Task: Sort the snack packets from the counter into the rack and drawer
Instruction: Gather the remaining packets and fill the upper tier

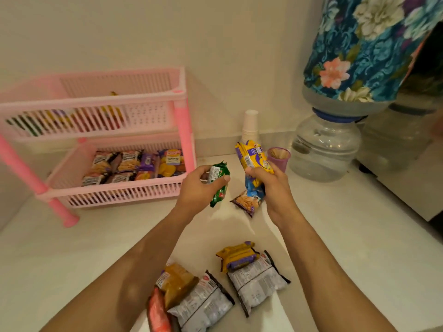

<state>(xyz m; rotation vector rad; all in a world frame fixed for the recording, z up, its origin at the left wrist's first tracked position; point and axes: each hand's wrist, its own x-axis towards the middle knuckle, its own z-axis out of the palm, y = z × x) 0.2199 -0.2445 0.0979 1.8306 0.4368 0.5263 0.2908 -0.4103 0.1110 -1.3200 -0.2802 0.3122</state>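
Left grip [203,185] clamped on green packet [219,185], right grip [268,180] on yellow packet [253,155], above desk [335,236], beside pink rack [182,121].

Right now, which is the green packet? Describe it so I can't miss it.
Start at the pink rack on the counter's left and look just past its right end. The left hand holds the green packet there, above the counter. It is the only green one; the right hand grips yellow and blue packets.
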